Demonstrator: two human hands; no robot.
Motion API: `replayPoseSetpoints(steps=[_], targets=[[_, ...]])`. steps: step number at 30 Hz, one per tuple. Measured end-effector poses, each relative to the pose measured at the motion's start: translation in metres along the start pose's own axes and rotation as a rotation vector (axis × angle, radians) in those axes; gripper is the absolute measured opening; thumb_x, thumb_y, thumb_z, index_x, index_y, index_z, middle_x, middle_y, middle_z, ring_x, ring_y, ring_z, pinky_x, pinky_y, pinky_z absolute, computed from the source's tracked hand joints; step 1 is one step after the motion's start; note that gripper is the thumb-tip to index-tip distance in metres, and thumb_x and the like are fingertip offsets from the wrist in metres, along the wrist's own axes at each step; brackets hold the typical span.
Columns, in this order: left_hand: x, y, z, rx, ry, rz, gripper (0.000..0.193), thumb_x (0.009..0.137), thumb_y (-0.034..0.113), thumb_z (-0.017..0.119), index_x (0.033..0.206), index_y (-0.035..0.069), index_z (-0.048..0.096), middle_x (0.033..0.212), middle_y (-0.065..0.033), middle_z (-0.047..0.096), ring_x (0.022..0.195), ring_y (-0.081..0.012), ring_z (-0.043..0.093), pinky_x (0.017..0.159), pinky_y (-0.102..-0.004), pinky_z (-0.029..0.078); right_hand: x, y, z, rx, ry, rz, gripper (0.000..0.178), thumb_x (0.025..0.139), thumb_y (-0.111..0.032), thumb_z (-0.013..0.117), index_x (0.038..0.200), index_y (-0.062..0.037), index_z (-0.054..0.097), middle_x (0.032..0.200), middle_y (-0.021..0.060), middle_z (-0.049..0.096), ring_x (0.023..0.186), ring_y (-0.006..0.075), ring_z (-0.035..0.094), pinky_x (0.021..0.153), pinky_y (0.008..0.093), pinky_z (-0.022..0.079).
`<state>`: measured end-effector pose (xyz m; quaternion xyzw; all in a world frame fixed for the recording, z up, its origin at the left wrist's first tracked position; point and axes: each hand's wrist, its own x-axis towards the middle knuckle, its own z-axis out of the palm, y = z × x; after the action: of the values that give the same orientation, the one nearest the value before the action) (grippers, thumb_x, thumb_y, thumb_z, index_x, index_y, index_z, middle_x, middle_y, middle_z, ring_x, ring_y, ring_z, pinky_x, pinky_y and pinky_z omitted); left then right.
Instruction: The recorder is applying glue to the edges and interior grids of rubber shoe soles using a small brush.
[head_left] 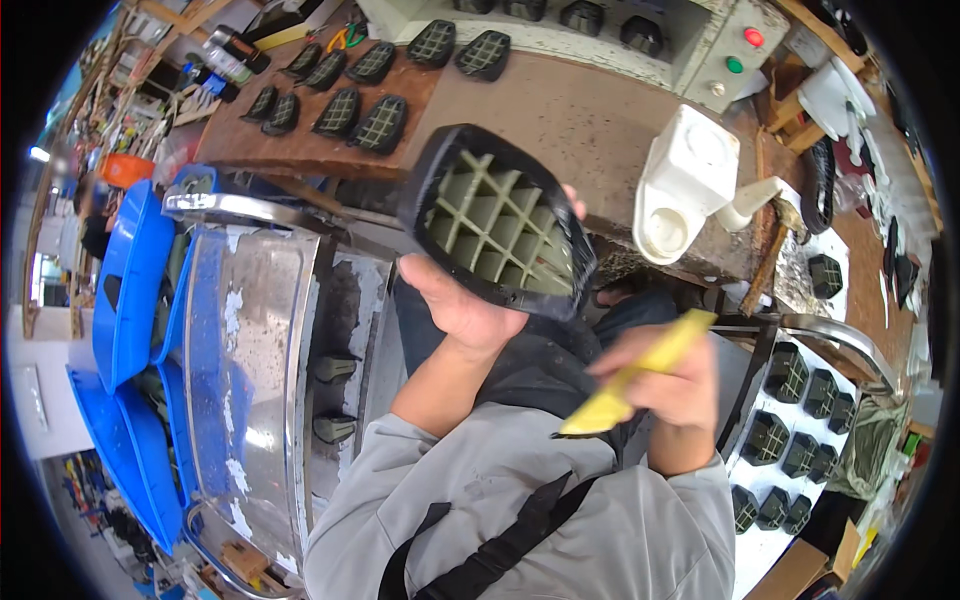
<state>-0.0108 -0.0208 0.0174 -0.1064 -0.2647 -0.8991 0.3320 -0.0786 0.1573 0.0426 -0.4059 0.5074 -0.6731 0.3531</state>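
Note:
My left hand (465, 310) grips a black-rimmed block (490, 235), tilted so its hollow face with a greenish lattice shows. The block looks like a shoe heel or platform piece, and a glossy black covering wraps its rim. Fingertips show past its far edge; the other fingers are hidden behind it. My right hand (665, 380), slightly blurred, is closed around a flat yellow brush (640, 375). The brush's dark tip points down and left, over my lap, apart from the block.
Several similar lattice blocks (380, 123) lie on the brown workbench (560, 120). A white dispenser-like container (685, 170) stands at its front right. More blocks (765, 437) sit on a white board at right. A metal-framed panel (250, 370) and blue bins (130, 290) are at left.

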Motion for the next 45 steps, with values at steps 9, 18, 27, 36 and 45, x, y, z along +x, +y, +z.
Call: replayPoseSetpoints(steps=[9, 18, 27, 36, 45], targets=[[-0.026, 0.020, 0.036, -0.011, 0.152, -0.265, 0.093, 0.082, 0.074, 0.035, 0.142, 0.004, 0.022, 0.136, -0.0251, 0.038, 0.114, -0.0412, 0.048, 0.093, -0.0499, 0.043, 0.013, -0.039, 0.020, -0.870, 0.007, -0.595, 0.008, 0.071, -0.017, 0.072, 0.076, -0.0121, 0.070, 0.080, 0.0018, 0.070, 0.071, 0.0164, 0.056, 0.092, 0.0452, 0.031], [-0.035, 0.032, 0.031, -0.095, -0.025, -0.264, 0.058, 0.095, 0.042, 0.041, 0.135, 0.002, 0.035, 0.132, -0.0140, 0.047, 0.114, -0.0224, 0.052, 0.097, -0.0383, 0.041, 0.006, -0.045, 0.004, -0.714, -0.177, -0.859, 0.010, 0.063, -0.018, 0.068, 0.070, -0.0123, 0.071, 0.071, -0.0018, 0.066, 0.063, 0.0106, 0.049, 0.083, 0.0428, 0.035], [-0.025, 0.034, 0.035, -0.322, -0.060, -0.321, 0.048, 0.097, 0.035, 0.041, 0.135, 0.007, 0.035, 0.129, -0.0105, 0.050, 0.114, -0.0211, 0.052, 0.097, -0.0348, 0.042, -0.006, -0.058, 0.000, -0.787, -0.282, -0.814, 0.009, 0.064, -0.017, 0.067, 0.071, -0.0112, 0.069, 0.075, -0.0027, 0.067, 0.064, 0.0116, 0.048, 0.081, 0.0398, 0.037], [-0.026, 0.036, 0.032, -0.338, -0.090, -0.204, 0.052, 0.097, 0.036, 0.040, 0.136, 0.003, 0.033, 0.134, -0.0136, 0.045, 0.116, -0.0252, 0.051, 0.099, -0.0391, 0.041, -0.007, -0.053, 0.004, -0.855, -0.236, -0.879, 0.012, 0.066, -0.016, 0.066, 0.076, -0.0143, 0.072, 0.079, -0.0052, 0.068, 0.062, 0.0114, 0.047, 0.075, 0.0359, 0.038], [-0.030, 0.026, 0.056, -0.421, -0.046, -0.325, 0.056, 0.096, 0.048, 0.034, 0.127, 0.005, 0.049, 0.125, -0.0123, 0.054, 0.110, -0.0243, 0.054, 0.095, -0.0396, 0.041, 0.031, -0.042, 0.008, -0.563, 0.176, -0.748, 0.019, 0.075, -0.020, 0.070, 0.076, -0.0026, 0.065, 0.062, 0.0050, 0.062, 0.048, 0.0147, 0.045, 0.060, 0.0359, 0.027]])
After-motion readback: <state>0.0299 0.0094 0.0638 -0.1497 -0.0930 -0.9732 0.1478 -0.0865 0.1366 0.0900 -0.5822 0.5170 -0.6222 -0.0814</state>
